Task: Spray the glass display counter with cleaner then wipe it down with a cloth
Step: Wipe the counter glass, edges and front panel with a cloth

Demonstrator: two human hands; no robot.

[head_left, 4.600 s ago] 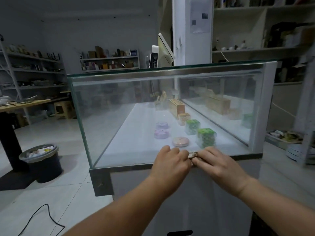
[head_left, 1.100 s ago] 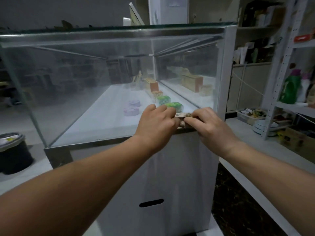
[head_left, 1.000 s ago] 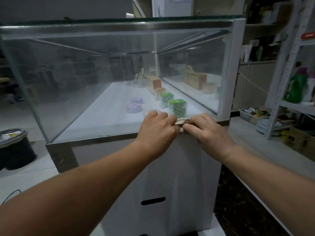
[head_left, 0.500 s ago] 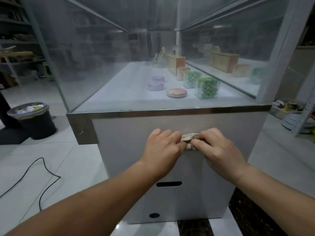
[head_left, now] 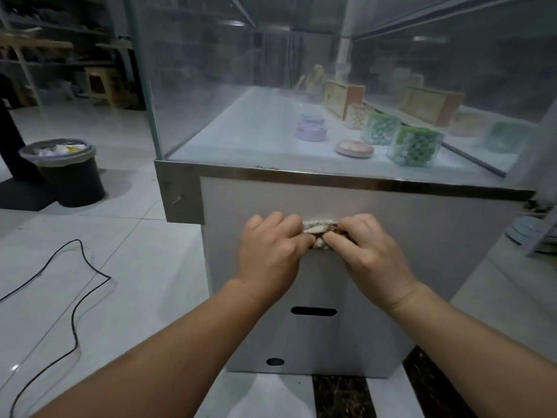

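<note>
A black cord [head_left: 75, 297] lies on the floor near a dark bin [head_left: 64, 176]. The left hand [head_left: 271, 251] has its grip curled tight on one end of a small cloth [head_left: 319, 229], and the right hand [head_left: 372, 254] pinches the other end. The cloth is in front of the white wall of the desk [head_left: 437, 236] (below the metal strip [head_left: 301, 176]). Green jars [head_left: 416, 146] sit inside the glass.

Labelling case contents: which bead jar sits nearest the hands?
The darker green jar, frontmost in its row; the paler green jar and the orange jar stand farther back.
</note>
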